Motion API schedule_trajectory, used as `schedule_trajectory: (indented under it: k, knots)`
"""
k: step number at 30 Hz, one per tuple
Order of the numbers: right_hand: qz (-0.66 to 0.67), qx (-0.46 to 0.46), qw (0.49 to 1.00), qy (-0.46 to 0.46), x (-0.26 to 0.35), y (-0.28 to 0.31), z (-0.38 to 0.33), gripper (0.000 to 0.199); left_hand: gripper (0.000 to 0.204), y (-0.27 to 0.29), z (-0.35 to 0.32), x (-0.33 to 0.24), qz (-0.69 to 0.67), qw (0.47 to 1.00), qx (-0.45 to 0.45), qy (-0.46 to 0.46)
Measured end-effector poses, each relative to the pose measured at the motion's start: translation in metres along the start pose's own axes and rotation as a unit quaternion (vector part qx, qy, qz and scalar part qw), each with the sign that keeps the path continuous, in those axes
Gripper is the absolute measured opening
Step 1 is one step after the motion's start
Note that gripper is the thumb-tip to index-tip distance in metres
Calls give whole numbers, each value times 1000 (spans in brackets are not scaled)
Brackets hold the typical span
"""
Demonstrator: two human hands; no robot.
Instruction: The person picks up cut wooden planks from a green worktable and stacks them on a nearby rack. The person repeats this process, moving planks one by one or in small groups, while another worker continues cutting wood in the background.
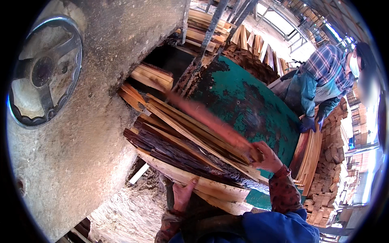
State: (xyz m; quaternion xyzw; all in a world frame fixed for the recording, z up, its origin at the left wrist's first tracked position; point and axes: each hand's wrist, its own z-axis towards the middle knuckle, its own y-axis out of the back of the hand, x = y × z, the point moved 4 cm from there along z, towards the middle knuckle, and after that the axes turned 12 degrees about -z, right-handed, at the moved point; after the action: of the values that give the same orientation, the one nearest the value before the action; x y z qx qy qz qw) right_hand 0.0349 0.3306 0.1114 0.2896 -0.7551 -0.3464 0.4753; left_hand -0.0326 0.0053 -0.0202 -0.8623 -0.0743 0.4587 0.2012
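Observation:
My right hand (269,157) is closed around the near end of a reddish wooden slat (210,120), which is smeared by motion and slants up to the left over the green machine table (243,101). Beneath it lies a loose heap of rough wooden slats (182,127), some with dark bark (170,146). At the heap's near edge, my left hand (185,195) grips a pale slab (170,168), thumb on top and its other fingers mostly hidden below. More cut pieces (152,77) sit in the dark opening beside the machine's body.
A large dusty machine housing (109,133) with a handwheel (44,73) fills the left. Across the table, a co-worker (320,81) in gloves handles a bundle of slats (308,158). Stacked wood (330,178) stands at the right, and sawdust (125,214) covers the floor below.

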Motion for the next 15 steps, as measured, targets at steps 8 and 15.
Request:
schedule_trajectory:
  k: [8, 15]
  knots:
    - [-62, 77, 986, 133, -25, -28, 42, 63, 60, 0, 1, 7, -7, 1000, 25, -9]
    - [-129, 88, 983, 101, -13, -71, 97, 81, 61, 5, 0, 22, -39, 999, -12, 9]
